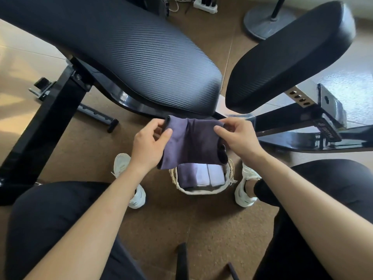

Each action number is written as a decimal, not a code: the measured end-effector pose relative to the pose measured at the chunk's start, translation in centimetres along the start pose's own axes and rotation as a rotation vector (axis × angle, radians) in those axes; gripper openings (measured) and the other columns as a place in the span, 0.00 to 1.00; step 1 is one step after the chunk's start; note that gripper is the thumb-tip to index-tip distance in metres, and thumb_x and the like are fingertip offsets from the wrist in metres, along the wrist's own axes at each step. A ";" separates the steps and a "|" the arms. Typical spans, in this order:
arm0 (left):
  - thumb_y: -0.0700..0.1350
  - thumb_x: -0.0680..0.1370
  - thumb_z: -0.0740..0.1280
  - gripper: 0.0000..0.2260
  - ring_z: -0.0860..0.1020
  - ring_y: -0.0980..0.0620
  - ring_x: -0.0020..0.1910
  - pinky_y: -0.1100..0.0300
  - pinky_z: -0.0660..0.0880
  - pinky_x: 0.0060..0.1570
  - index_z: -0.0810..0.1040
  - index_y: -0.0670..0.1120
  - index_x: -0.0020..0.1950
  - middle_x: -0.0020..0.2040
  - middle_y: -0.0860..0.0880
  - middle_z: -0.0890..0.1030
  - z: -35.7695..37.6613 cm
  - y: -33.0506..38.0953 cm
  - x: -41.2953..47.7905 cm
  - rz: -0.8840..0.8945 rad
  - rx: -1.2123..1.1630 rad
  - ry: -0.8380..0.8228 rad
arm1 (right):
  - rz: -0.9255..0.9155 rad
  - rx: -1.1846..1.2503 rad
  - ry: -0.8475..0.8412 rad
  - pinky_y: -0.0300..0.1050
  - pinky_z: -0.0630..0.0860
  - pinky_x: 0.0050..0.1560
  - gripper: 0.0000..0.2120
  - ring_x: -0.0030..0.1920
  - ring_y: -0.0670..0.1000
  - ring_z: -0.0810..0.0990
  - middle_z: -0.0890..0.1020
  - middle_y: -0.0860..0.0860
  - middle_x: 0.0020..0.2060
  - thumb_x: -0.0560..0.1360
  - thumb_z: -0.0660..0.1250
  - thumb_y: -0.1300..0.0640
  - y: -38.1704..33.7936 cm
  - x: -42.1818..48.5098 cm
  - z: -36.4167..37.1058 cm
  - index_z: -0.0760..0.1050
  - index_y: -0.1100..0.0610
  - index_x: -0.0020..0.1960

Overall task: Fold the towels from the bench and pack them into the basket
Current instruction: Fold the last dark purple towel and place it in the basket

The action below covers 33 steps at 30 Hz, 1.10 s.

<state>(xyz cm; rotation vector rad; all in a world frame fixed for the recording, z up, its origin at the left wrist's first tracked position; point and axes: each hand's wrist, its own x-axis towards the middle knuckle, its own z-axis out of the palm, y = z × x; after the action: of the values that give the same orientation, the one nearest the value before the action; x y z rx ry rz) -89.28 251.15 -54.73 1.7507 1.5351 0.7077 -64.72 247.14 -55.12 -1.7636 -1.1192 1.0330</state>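
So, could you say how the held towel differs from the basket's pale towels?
The held towel is dark purple, the pale towels lilac. The held towel hangs between left hand and right hand above the basket; the pale towels stand packed inside. Both are folded.

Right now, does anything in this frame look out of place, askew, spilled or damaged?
Nothing stands out. The dark purple towel is held, folded, between the left grip and the right grip over the basket, where three folded towels sit upright in a tidy row.
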 end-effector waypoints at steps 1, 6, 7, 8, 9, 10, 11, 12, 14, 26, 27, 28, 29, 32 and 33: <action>0.47 0.81 0.69 0.08 0.79 0.53 0.44 0.63 0.73 0.44 0.80 0.47 0.58 0.45 0.52 0.81 0.3 0.2 -0.1 0.007 0.005 -0.018 | -0.023 -0.026 0.003 0.55 0.82 0.49 0.05 0.43 0.50 0.85 0.87 0.53 0.40 0.76 0.70 0.58 0.0 0.0 0.2 0.85 0.52 0.47; 0.47 0.81 0.68 0.08 0.77 0.62 0.44 0.67 0.71 0.44 0.79 0.49 0.59 0.45 0.58 0.80 1.3 0.5 -0.7 -0.003 -0.002 -0.089 | -0.109 -0.153 -0.005 0.43 0.80 0.44 0.05 0.39 0.44 0.82 0.85 0.46 0.37 0.77 0.71 0.55 -0.3 0.0 0.6 0.85 0.52 0.50; 0.47 0.81 0.68 0.08 0.77 0.62 0.45 0.67 0.72 0.44 0.79 0.49 0.60 0.45 0.57 0.80 1.4 0.7 -0.8 -0.004 -0.009 -0.101 | -0.106 -0.147 -0.010 0.44 0.80 0.44 0.05 0.40 0.45 0.83 0.86 0.46 0.38 0.77 0.71 0.54 -0.3 0.0 0.7 0.85 0.51 0.51; 0.47 0.81 0.68 0.09 0.78 0.61 0.46 0.67 0.72 0.45 0.79 0.49 0.60 0.46 0.57 0.80 1.6 0.9 -0.9 -0.003 -0.021 -0.114 | -0.097 -0.130 -0.018 0.44 0.81 0.45 0.05 0.40 0.45 0.84 0.86 0.46 0.38 0.77 0.71 0.54 -0.3 -0.1 0.8 0.85 0.51 0.51; 0.47 0.81 0.68 0.09 0.78 0.62 0.46 0.68 0.72 0.45 0.78 0.49 0.60 0.47 0.58 0.80 1.8 1.2 -1.0 -0.001 -0.037 -0.130 | -0.087 -0.104 -0.029 0.45 0.82 0.45 0.05 0.41 0.45 0.84 0.86 0.46 0.39 0.77 0.71 0.53 -0.4 -0.2 0.9 0.85 0.51 0.52; 0.46 0.81 0.68 0.09 0.78 0.62 0.47 0.69 0.73 0.45 0.78 0.49 0.61 0.47 0.58 0.80 2.0 1.4 -1.1 -0.001 -0.054 -0.151 | -0.076 -0.068 -0.046 0.47 0.83 0.45 0.05 0.41 0.45 0.85 0.86 0.47 0.40 0.77 0.71 0.54 -0.4 -0.4 1.1 0.85 0.51 0.52; 0.46 0.81 0.68 0.09 0.79 0.61 0.48 0.67 0.74 0.46 0.78 0.49 0.61 0.48 0.58 0.80 2.3 1.6 -1.3 -0.003 -0.072 -0.172 | -0.066 -0.029 -0.065 0.50 0.85 0.46 0.06 0.43 0.47 0.86 0.87 0.48 0.41 0.78 0.71 0.54 -0.6 -0.6 1.4 0.84 0.51 0.53; 0.47 0.81 0.69 0.09 0.80 0.60 0.49 0.64 0.77 0.47 0.78 0.49 0.61 0.48 0.57 0.81 2.5 1.8 -1.4 -0.005 -0.090 -0.188 | -0.055 0.012 -0.085 0.52 0.85 0.47 0.06 0.44 0.49 0.86 0.87 0.49 0.42 0.78 0.71 0.56 -0.7 -0.9 1.6 0.84 0.52 0.54; 0.47 0.81 0.69 0.09 0.82 0.55 0.49 0.53 0.83 0.48 0.79 0.51 0.60 0.49 0.55 0.82 2.8 2.0 -1.6 -0.014 -0.125 -0.205 | -0.049 0.059 -0.115 0.54 0.86 0.47 0.08 0.45 0.50 0.87 0.87 0.50 0.43 0.78 0.71 0.58 -1.0 -1.4 2.0 0.83 0.54 0.56; 0.48 0.79 0.72 0.11 0.81 0.57 0.52 0.62 0.80 0.50 0.77 0.48 0.58 0.51 0.53 0.82 2.8 2.4 -0.9 -0.066 -0.235 -0.052 | 0.035 0.336 -0.385 0.50 0.83 0.57 0.27 0.56 0.55 0.85 0.83 0.56 0.57 0.76 0.56 0.76 -2.0 -2.2 2.7 0.76 0.59 0.70; 0.46 0.80 0.71 0.09 0.81 0.57 0.53 0.61 0.80 0.52 0.77 0.47 0.59 0.52 0.53 0.82 2.7 2.4 -0.7 -0.083 -0.255 -0.027 | -0.003 0.256 -0.328 0.50 0.84 0.55 0.25 0.54 0.54 0.85 0.83 0.55 0.55 0.77 0.57 0.75 -1.9 -2.2 2.6 0.78 0.59 0.68; 0.45 0.81 0.70 0.09 0.81 0.56 0.54 0.60 0.80 0.54 0.77 0.46 0.60 0.53 0.52 0.82 2.6 2.3 -0.5 -0.108 -0.288 -0.006 | -0.049 0.140 -0.249 0.50 0.84 0.54 0.22 0.52 0.52 0.85 0.84 0.53 0.53 0.77 0.60 0.73 -1.6 -2.0 2.6 0.79 0.57 0.65; 0.44 0.81 0.69 0.10 0.81 0.55 0.55 0.58 0.80 0.56 0.77 0.46 0.61 0.55 0.51 0.83 2.6 2.2 -0.4 -0.140 -0.332 0.011 | -0.083 0.038 -0.177 0.51 0.84 0.53 0.19 0.50 0.51 0.85 0.84 0.52 0.51 0.77 0.63 0.71 -1.2 -1.9 2.5 0.81 0.56 0.62; 0.46 0.82 0.68 0.11 0.82 0.52 0.59 0.50 0.80 0.61 0.77 0.47 0.64 0.58 0.49 0.83 2.3 1.8 0.0 -0.247 -0.482 0.038 | -0.093 -0.046 -0.134 0.48 0.84 0.49 0.09 0.45 0.50 0.85 0.85 0.51 0.45 0.77 0.71 0.63 -0.4 -1.9 2.6 0.83 0.55 0.56; 0.46 0.82 0.68 0.11 0.82 0.51 0.60 0.47 0.80 0.62 0.76 0.48 0.64 0.59 0.49 0.83 2.3 1.8 0.1 -0.280 -0.526 0.050 | -0.104 -0.052 -0.147 0.46 0.83 0.48 0.08 0.43 0.49 0.85 0.86 0.50 0.43 0.77 0.72 0.62 -0.4 -2.1 2.8 0.83 0.55 0.55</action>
<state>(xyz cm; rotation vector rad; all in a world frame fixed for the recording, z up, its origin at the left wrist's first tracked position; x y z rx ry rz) -86.42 250.77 -54.73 1.1150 1.4240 0.9138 -67.95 245.86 -55.30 -1.6718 -1.3253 1.0923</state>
